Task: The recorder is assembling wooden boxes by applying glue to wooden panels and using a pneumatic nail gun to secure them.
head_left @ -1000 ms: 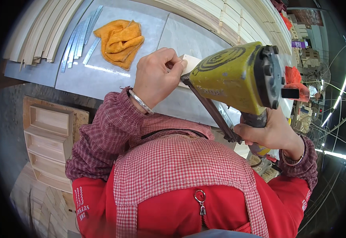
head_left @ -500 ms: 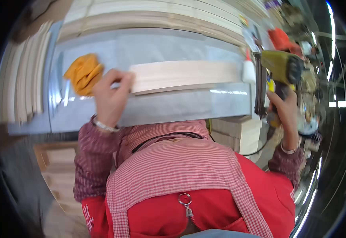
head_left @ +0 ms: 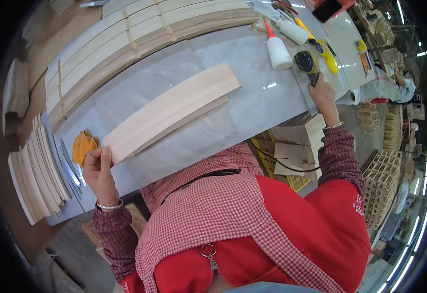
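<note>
My left hand (head_left: 100, 168) pinches the left end of a pale wooden board (head_left: 174, 110) between thumb and fingers. A second wooden piece (head_left: 186, 119) shows beneath the board's near edge. At the table's right side, my right hand (head_left: 324, 97) is wrapped round the handle of a nail gun (head_left: 305, 62) with a dark round top and yellow-green body. Much of the tool's lower part is hidden. Close to it stand or lie a white glue bottle (head_left: 278, 52) with a red tip and a yellow tool (head_left: 327, 56). An orange cloth (head_left: 84, 146) lies by my left fingers.
Bundled wooden boards (head_left: 145, 34) line the back of the grey table (head_left: 262, 105). More boards (head_left: 37, 171) are stacked at the left. Below the front edge are wooden pieces (head_left: 296, 141), a yellow crate (head_left: 299, 183) and a dark hose (head_left: 282, 167). A person (head_left: 406, 88) is far right.
My view has turned, so the table now slants. The nail gun has gone from a raised, sideways pose to the table's right side. My left hand remains at the board's left end.
</note>
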Motion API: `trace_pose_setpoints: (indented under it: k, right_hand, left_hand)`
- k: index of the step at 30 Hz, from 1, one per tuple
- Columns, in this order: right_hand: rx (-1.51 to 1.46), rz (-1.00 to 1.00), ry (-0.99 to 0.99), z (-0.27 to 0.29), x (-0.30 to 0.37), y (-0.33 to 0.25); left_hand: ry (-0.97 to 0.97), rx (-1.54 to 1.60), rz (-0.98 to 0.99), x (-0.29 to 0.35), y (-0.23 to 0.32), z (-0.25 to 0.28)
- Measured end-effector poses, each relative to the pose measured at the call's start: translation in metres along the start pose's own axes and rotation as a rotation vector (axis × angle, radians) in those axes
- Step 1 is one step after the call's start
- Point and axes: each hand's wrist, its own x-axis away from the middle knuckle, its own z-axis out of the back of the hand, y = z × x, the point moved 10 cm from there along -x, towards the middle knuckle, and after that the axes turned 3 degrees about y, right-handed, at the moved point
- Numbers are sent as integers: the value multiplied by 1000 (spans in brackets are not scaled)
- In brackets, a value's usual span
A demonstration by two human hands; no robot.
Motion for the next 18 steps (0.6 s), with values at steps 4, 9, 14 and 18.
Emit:
trace_pose_setpoints:
  k: [4, 9, 14, 18]
  right_hand:
    - [-15, -75, 10, -10, 0, -3]
    - [-148, 89, 331, 28, 14, -45]
    - [-1016, 24, -253, -1, 66, -139]
    - [-1273, -20, -567, -35, 101, -210]
  left_hand:
    - [1, -43, 2, 1, 4, -1]
    - [7, -75, 0, 0, 7, -2]
    - [-1, -72, 9, 0, 0, 0]
    - [-5, -109, -30, -2, 7, 3]
